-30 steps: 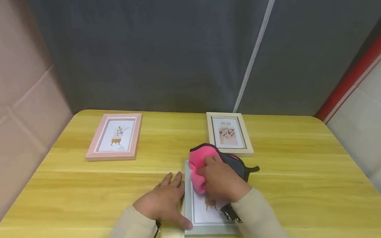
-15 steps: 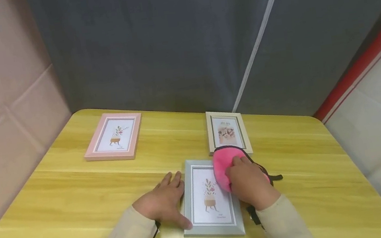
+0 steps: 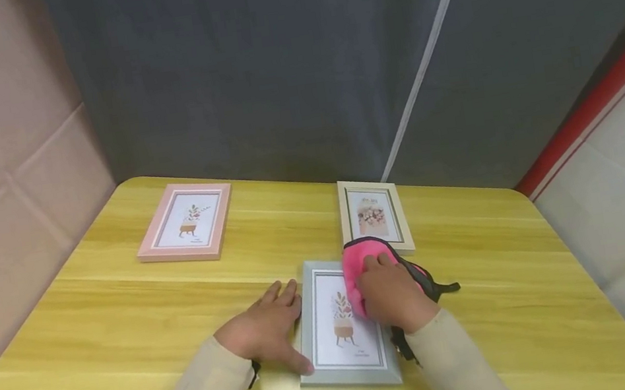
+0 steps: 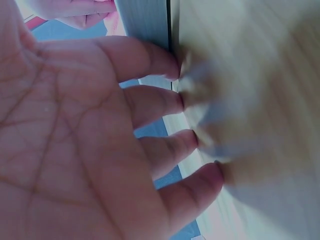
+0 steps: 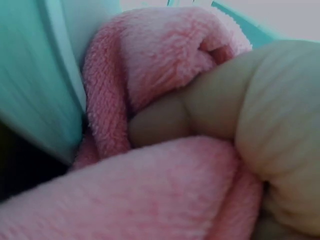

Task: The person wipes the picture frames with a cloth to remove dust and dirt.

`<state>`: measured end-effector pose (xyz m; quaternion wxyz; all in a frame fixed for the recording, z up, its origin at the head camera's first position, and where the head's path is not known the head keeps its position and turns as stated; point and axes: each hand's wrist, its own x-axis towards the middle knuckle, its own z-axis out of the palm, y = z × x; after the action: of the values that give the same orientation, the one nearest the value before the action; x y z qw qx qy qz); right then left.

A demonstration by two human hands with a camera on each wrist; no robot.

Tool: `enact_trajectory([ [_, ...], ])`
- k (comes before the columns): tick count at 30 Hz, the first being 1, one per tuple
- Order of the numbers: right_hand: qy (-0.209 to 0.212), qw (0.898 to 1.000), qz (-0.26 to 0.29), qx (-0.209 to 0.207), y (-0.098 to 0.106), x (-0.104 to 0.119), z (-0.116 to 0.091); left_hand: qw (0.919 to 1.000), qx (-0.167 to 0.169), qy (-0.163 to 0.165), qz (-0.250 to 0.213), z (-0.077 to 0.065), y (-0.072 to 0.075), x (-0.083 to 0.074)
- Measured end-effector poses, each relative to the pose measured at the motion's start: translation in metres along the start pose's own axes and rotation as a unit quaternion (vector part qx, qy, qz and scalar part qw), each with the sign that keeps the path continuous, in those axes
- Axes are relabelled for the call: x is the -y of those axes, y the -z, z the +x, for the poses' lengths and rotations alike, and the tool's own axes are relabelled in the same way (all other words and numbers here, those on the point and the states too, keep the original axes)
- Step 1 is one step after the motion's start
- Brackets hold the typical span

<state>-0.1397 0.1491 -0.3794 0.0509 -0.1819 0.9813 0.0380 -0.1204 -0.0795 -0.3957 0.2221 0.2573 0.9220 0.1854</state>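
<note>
A pale grey-blue picture frame (image 3: 350, 378) with a plant drawing lies flat at the front middle of the table. My left hand (image 3: 262, 330) rests along its left edge, fingers spread and thumb at the near left corner. In the left wrist view, fingertips (image 4: 187, 140) reach down to the wood beside the frame. My right hand (image 3: 391, 294) grips a pink fluffy cleaning cloth (image 3: 354, 261) with dark trim and a loop, over the frame's upper right part. Close up in the right wrist view, the cloth (image 5: 160, 50) bunches around the thumb, and the other fingers are mostly hidden.
Back left on the wooden table (image 3: 125, 314) lies a pink picture frame (image 3: 209, 252). A cream picture frame (image 3: 345, 217) lies back right, its near edge close to the cloth. A dark grey panel (image 3: 240, 65) stands behind the table, with pale walls at both sides.
The right hand slid right with the cloth from the frame's upper middle to its right edge, then slightly back left, uncovering the drawing. The left hand stayed put.
</note>
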Motion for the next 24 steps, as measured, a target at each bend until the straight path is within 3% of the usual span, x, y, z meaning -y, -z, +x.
enact_trajectory([
  [13, 0.002, 1.0, 0.016, 0.022, 0.004, 0.016, 0.017, 1.0, -0.003, 0.001, -0.005, -0.004, 0.003, 0.003],
  [24, 0.044, 0.996, 0.044, 0.066, 0.008, 0.036, 0.028, 0.9999, -0.002, -0.01, 0.007, -0.001, 0.002, 0.003],
])
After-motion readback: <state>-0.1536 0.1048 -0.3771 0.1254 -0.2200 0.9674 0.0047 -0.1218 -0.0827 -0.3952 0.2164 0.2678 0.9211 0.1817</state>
